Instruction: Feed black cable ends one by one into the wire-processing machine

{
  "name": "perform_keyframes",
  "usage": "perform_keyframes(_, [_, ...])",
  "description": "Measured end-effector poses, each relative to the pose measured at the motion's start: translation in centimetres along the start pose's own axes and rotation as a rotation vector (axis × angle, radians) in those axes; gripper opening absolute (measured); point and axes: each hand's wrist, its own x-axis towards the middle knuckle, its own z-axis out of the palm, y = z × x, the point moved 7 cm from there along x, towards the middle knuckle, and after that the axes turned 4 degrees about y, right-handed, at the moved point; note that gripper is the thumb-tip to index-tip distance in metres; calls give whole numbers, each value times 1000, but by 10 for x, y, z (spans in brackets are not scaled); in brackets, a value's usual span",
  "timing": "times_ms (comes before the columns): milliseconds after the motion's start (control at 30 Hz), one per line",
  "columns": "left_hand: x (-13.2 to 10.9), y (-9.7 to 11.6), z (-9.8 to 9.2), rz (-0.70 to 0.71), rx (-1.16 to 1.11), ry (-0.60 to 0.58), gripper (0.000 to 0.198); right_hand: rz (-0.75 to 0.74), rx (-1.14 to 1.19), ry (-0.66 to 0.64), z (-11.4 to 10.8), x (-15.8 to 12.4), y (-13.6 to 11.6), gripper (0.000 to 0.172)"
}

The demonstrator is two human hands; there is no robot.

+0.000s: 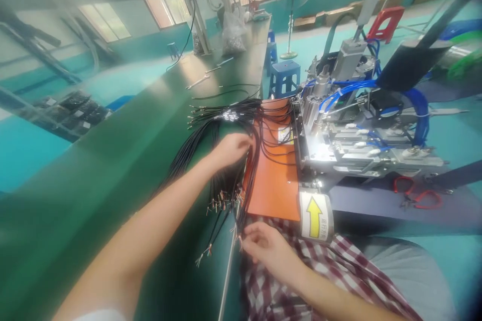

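Observation:
A bundle of thin black cables (253, 175) runs along the edge between the green bench and an orange board (276, 180). My left hand (234, 149) is closed around the upper part of this bundle, its fingertips partly hidden. Lower down, near my lap, my right hand (263, 243) has its fingers curled and pinched at the bundle's lower end, where stripped, coloured wire ends (238, 235) stick out. More black cables (188, 148) lie across the bench on the left, with white connectors (230, 115) grouped beyond my left hand.
A metal machine (339, 150) with blue air hoses stands at the right. Red-handled pliers (427, 199) lie before it. A label with a yellow arrow (314, 215) hangs by the orange board. Wrenches (199, 80) rest farther up the green bench (113, 175); a blue stool (285, 77) stands beyond.

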Motion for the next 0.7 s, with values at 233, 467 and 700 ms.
perform_keyframes(233, [7, -42, 9, -255, 163, 104, 28, 3, -63, 15, -17, -8, 14, 21])
perform_keyframes(467, [41, -28, 30, -365, 192, 100, 30, 0, -101, -10, -27, -20, 20, 19])
perform_keyframes(700, [33, -33, 34, -444, 96, 26, 32, -3, -211, 4, -27, -23, 12, 22])
